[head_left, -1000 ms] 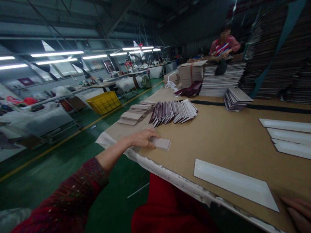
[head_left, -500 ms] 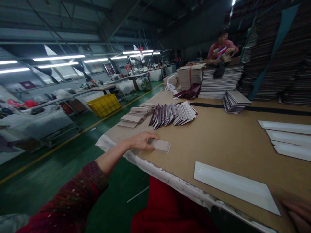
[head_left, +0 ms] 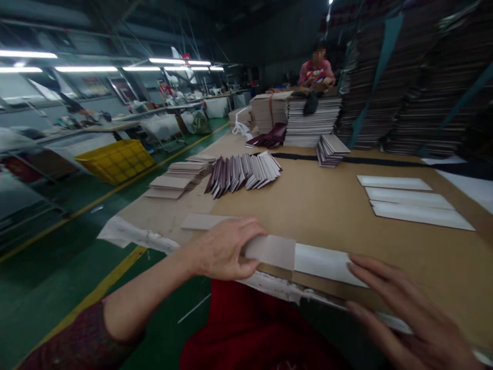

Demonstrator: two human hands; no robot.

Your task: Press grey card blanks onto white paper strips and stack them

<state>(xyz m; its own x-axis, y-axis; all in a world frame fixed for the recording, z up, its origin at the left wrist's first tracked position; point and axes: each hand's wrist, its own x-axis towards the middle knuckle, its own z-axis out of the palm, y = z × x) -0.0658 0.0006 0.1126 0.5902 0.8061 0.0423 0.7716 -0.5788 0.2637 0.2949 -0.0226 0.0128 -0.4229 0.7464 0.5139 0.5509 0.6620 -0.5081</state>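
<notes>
here the left hand (head_left: 221,252) pinches a small grey card (head_left: 269,251) by its left edge, holding it over the near end of a long white strip (head_left: 327,263) at the table (head_left: 327,216) edge, apparently to align them. the right hand (head_left: 400,313) lies spread flat, fingertips steadying the strip.

My left hand (head_left: 221,249) reaches forward from a bare forearm with its sleeve pushed up, fingers curled in a pinch, while my right hand (head_left: 404,313) lies flat, fingers spread and pointing left.
</notes>
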